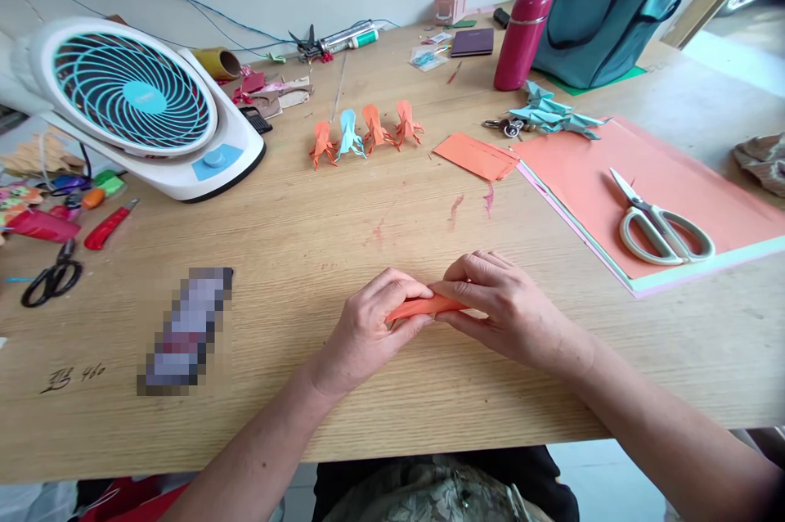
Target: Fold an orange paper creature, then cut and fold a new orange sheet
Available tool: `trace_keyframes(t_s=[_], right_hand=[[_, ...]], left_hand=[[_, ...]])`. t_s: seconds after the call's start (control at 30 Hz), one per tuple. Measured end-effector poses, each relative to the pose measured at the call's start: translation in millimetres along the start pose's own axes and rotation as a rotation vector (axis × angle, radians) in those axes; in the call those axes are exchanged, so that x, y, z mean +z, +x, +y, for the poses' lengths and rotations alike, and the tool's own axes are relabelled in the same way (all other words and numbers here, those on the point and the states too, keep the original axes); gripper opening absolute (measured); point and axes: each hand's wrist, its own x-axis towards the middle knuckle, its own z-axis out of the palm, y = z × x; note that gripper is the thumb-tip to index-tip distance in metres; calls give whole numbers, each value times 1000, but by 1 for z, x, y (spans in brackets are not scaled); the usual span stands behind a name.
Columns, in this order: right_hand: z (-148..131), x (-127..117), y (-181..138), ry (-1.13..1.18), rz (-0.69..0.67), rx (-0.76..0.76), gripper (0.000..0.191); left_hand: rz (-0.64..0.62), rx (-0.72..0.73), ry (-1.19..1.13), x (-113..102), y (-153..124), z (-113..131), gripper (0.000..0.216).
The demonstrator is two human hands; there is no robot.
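Observation:
A narrow folded orange paper piece (pixel 423 308) lies on the wooden table (pixel 294 244) near its front edge. My left hand (pixel 371 330) pinches its left end with curled fingers. My right hand (pixel 503 305) presses down on its right part, fingers bent over it. Most of the paper is hidden under both hands. Beyond them stands a row of small folded figures (pixel 366 132), three orange and one light blue.
A white and teal fan (pixel 138 105) sits at the left, black scissors (pixel 52 276) and a red cutter (pixel 109 226) near it. Grey scissors (pixel 659 223) lie on orange sheets (pixel 650 186) at right. A magenta flask (pixel 521 39), a teal bag (pixel 607 2) and blue folded figures (pixel 552 114) are behind.

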Motion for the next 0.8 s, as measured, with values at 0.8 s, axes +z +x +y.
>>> trace_keyframes(t_s=[0.8], right_hand=[[13,-4,0,152,19,-2,34]], left_hand=[[125,-28,60,2,-3,-1,23]])
